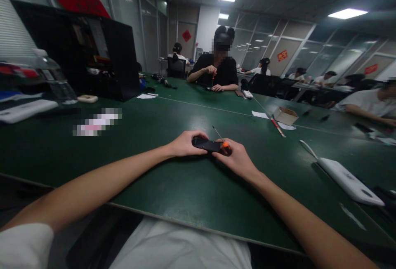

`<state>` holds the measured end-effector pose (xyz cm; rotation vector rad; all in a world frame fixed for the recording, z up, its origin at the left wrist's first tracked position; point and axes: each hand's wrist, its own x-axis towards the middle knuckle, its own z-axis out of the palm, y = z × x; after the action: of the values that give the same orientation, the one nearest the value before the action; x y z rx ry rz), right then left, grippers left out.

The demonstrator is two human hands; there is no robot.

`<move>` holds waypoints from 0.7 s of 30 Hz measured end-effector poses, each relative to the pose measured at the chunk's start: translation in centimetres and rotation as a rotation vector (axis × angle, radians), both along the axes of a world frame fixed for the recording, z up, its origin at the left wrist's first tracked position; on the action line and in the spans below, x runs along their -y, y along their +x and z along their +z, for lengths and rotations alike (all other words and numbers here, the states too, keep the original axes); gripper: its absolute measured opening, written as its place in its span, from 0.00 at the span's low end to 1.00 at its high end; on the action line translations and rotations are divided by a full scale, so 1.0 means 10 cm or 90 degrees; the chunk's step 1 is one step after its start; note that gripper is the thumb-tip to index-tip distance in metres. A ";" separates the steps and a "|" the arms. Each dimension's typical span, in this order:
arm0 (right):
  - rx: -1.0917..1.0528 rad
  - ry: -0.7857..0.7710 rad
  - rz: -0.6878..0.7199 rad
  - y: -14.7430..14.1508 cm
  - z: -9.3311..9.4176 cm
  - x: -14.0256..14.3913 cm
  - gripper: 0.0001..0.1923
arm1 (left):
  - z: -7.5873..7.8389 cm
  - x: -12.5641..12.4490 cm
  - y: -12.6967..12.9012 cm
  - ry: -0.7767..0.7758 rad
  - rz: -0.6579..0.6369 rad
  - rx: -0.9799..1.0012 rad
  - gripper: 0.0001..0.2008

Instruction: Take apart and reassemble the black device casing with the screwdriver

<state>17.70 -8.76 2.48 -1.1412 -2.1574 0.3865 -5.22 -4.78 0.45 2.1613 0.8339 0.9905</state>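
Observation:
A small flat black device (pixel 206 144) lies low over the green table (pixel 173 186) in front of me. My left hand (pixel 185 143) grips its left end, fingers curled over the top. My right hand (pixel 236 159) is at its right end and is closed on a small screwdriver with an orange handle (pixel 225 146). The thin metal shaft (pixel 217 133) points up and away to the left. The underside of the device is hidden.
A white flat device (pixel 349 180) lies at the right. A small cardboard box (pixel 285 116) and a red-handled tool (pixel 277 127) are farther back. A black case (pixel 93 54), a plastic bottle (pixel 54 75) and white items stand at the left. Other people sit at the far side.

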 end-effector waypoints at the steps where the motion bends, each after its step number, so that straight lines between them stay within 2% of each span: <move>1: -0.003 -0.013 -0.005 0.00 0.00 0.00 0.14 | 0.00 0.01 0.01 0.001 -0.004 -0.005 0.22; 5: -0.018 -0.038 -0.007 -0.02 0.00 0.02 0.16 | 0.03 0.03 0.03 0.005 0.000 -0.018 0.23; 12: -0.015 0.011 0.000 -0.02 0.04 0.03 0.16 | 0.04 0.08 0.06 0.030 0.023 -0.002 0.21; 15: 0.086 0.085 -0.027 0.08 0.11 -0.03 0.16 | 0.01 0.07 0.07 0.038 0.021 -0.004 0.21; 18: 0.259 0.184 -0.077 0.28 0.23 -0.12 0.27 | -0.01 0.04 0.06 0.065 0.009 -0.023 0.21; 21: 0.383 0.271 -0.111 0.49 0.35 -0.18 0.33 | -0.01 0.00 0.03 0.087 -0.001 -0.046 0.20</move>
<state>22.62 -6.93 6.03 -1.2813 -2.4377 -0.5420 -4.95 -4.80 0.38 2.3252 0.8181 0.9995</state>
